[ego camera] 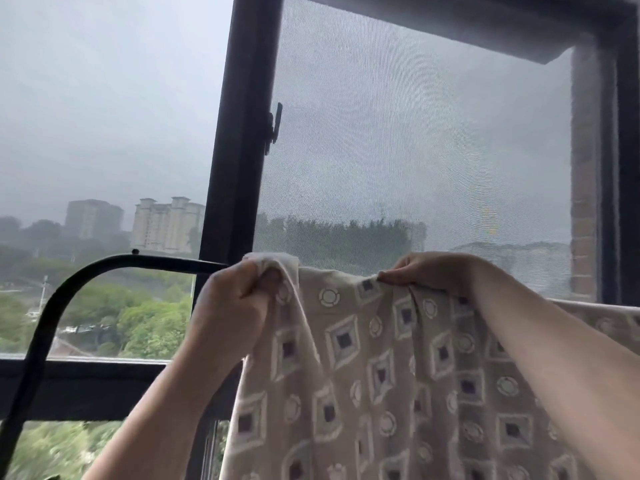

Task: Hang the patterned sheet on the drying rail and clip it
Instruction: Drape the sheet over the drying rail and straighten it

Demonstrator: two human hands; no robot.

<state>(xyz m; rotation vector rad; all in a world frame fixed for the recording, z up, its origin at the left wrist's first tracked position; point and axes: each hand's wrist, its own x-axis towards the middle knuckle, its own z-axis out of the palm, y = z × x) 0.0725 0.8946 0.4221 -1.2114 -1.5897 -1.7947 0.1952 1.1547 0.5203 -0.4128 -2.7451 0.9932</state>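
The patterned sheet point(374, 368), beige with white diamonds, dark squares and circles, hangs down in front of me from its top edge. My left hand point(235, 299) grips the sheet's bunched left corner right where the black drying rail point(114, 263) ends in view. My right hand point(426, 270) pinches the top edge farther right. The rail runs level from the left, then bends down at the far left. Behind the sheet the rail is hidden. No clip is in view.
A black window frame post point(242, 133) stands just behind the rail, with a latch point(275, 128) on it. A mesh screen point(415, 150) fills the right pane. A brick wall edge point(583, 202) is at the far right.
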